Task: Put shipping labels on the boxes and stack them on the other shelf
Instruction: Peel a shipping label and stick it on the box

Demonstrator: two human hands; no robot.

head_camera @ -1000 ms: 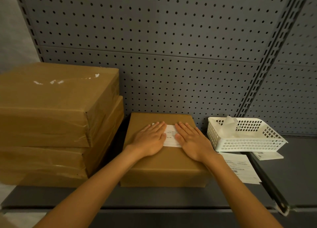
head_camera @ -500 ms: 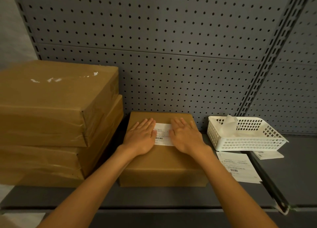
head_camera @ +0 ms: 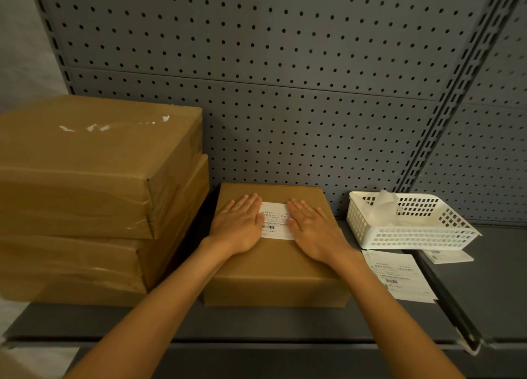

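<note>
Left hand (head_camera: 239, 227) and right hand (head_camera: 315, 230), fingers straight and flat, press either edge of white shipping label (head_camera: 276, 221) on small brown box (head_camera: 275, 267) beside box stack (head_camera: 94, 196).

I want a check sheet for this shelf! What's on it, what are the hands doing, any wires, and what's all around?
Surface: dark shelf, another shelf to the right.
Job's things: small box with a label on top; three big boxes stacked at left, none with a whole label showing.
Clutter: white basket with crumpled white backing paper in it; label sheet in front of it, one more label poking out beside.
Hands: left hand and right hand lie flat on the box, fingers straight, pressing the label's two ends.
Cables: nothing seen.
Surroundings: grey pegboard behind; pale wall at left.
</note>
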